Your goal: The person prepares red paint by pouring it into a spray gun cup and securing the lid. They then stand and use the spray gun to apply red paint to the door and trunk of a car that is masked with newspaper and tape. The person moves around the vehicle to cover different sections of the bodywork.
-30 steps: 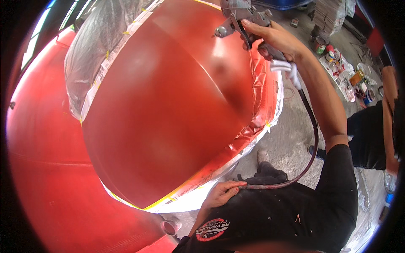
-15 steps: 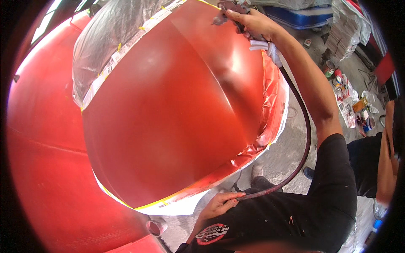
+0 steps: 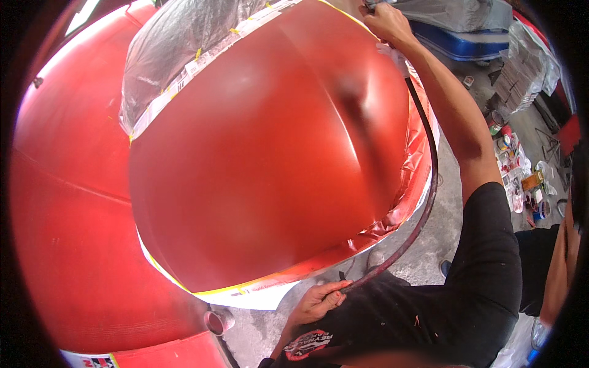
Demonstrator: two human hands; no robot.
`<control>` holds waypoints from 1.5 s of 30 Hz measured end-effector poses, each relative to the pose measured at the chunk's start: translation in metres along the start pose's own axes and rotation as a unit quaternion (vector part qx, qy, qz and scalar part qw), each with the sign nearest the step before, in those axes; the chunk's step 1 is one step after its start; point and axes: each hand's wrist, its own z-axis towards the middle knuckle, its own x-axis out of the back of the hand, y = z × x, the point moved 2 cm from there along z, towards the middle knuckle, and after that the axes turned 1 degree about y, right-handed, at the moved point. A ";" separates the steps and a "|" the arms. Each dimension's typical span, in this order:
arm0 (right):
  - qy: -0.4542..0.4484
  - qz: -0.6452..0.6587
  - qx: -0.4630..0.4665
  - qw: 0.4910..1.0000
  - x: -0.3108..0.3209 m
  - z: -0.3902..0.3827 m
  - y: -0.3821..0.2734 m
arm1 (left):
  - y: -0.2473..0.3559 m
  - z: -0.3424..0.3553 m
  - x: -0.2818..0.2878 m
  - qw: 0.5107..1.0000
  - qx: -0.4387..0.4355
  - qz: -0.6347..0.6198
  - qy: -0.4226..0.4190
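Observation:
My right hand (image 3: 390, 26) is closed on a spray gun (image 3: 370, 5) at the top edge, beyond the far right part of a glossy red car hood (image 3: 257, 159). Most of the gun is hidden or cut off by the picture's edge. From below that hand a dark red hose (image 3: 433, 165) curves down, with a whitish wrap (image 3: 397, 60) near the gun. Near my body, my left hand (image 3: 320, 300) grips the hose lower down, fingers pressed round it. Yellow tape and masking paper (image 3: 264, 297) border the hood, and red-coated sheeting (image 3: 417, 159) runs along its right side.
Grey plastic sheeting (image 3: 178, 55) covers the area behind the hood. Another red car panel (image 3: 73, 233) lies left, with a cup (image 3: 219, 321) beside it. Paint cans and bottles (image 3: 532, 180) stand on paper at right. Another person's arm (image 3: 559, 270) shows at the right edge.
My right hand and the spray gun have moved away and to the right, so less of the gun shows. My left hand keeps its hold on the hose. The view has shifted slightly.

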 end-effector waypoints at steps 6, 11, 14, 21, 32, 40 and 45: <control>-0.255 0.426 -0.005 0.868 -0.048 0.009 -0.052 | 0.012 0.005 0.000 0.992 -0.035 0.112 -0.053; -0.322 0.526 -0.013 0.787 -0.034 0.014 -0.088 | 0.020 0.007 -0.003 0.987 -0.052 0.144 -0.048; -0.270 0.446 0.053 0.851 -0.033 0.026 -0.077 | 0.016 0.000 0.001 0.995 -0.053 0.077 -0.038; -0.045 -0.069 -0.021 0.996 -0.004 0.034 -0.039 | 0.003 -0.018 0.016 1.000 -0.012 -0.026 0.010; -0.256 0.276 0.015 0.926 -0.128 0.011 -0.191 | 0.007 -0.034 0.039 0.990 -0.027 0.137 -0.018; -0.277 0.385 -0.026 0.880 -0.163 0.032 -0.191 | 0.000 -0.044 0.041 0.995 -0.053 0.082 0.017; -0.053 0.020 -0.005 0.998 -0.114 0.012 -0.134 | -0.014 -0.063 0.045 0.996 -0.010 -0.001 0.090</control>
